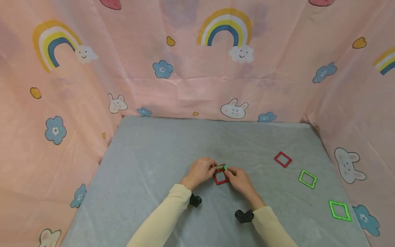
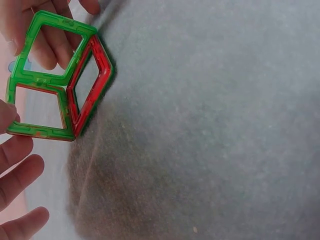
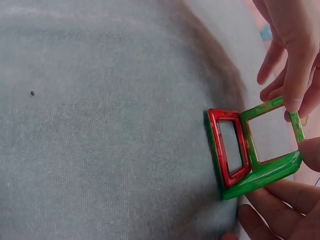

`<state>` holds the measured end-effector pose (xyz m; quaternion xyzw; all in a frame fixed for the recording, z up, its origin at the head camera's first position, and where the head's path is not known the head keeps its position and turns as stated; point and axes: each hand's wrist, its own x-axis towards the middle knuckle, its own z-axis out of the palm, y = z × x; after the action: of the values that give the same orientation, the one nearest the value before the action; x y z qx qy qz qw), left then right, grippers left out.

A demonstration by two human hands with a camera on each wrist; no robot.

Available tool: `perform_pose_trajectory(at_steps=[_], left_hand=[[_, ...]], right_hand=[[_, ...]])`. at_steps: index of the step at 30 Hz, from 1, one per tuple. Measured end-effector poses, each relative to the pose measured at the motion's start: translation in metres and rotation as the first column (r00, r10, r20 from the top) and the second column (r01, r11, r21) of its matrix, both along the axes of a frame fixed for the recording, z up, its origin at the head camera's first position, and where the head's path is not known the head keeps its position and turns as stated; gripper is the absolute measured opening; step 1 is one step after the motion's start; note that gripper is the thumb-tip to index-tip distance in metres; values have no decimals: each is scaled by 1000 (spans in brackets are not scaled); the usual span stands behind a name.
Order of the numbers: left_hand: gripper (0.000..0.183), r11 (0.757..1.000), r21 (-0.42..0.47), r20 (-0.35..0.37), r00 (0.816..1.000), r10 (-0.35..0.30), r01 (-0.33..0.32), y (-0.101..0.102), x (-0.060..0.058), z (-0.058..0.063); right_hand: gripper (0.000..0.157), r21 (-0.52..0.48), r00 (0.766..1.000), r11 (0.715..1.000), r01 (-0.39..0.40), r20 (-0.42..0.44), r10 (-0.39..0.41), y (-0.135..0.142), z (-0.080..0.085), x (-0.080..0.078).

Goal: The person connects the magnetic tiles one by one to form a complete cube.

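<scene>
A red square magnetic tile [image 1: 220, 183] lies on the grey cloth, with two green square magnetic tiles standing up from its edges. One green tile [image 3: 247, 116] rises on the far side and the other green tile [image 2: 65, 21] on the right side; they meet at a corner. My left hand [image 1: 200, 171] pinches the far green tile at its left end between thumb and fingertip. On the other side, my right hand [image 1: 242, 180] grips the right green tile, thumb near the shared upper corner and fingers along its outer face, partly hidden behind it.
To the right lie a loose red square tile [image 1: 279, 163] and two loose green square tiles, one nearer the middle [image 1: 303, 183] and one by the right edge [image 1: 340, 218]. A pink patterned curtain [image 1: 191, 92] borders the grey table [image 1: 148, 144] at the back and sides.
</scene>
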<state>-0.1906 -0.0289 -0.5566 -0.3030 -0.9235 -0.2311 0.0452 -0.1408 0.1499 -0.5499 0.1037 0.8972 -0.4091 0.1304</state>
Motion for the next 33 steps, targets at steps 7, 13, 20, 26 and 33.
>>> perform_pose_trajectory(at_steps=[7, 13, 20, 26, 33], left_hand=[[10, 1000, -4, -5, 1000, 0, 0, 1, 0, -1], [10, 1000, 13, -8, 1000, -7, 7, 2, 0, -2], [10, 999, 30, 6, 1000, -16, 16, 1, -2, -2], [11, 999, 36, -1, 1000, -24, 24, 1, -3, -2], [11, 999, 36, 3, 1000, -30, 30, 2, -2, 0]], right_hand=[[40, 8, 1000, 1000, -8, -3, 8, 1, 1, 2], [43, 12, 1000, 1000, 7, -20, -7, 7, -2, 4], [48, 86, 998, 994, 67, -9, -67, 42, -1, 13], [52, 134, 996, 987, 91, 1, -92, 81, -3, 22], [51, 184, 993, 976, 116, -37, -111, 113, -2, 29]])
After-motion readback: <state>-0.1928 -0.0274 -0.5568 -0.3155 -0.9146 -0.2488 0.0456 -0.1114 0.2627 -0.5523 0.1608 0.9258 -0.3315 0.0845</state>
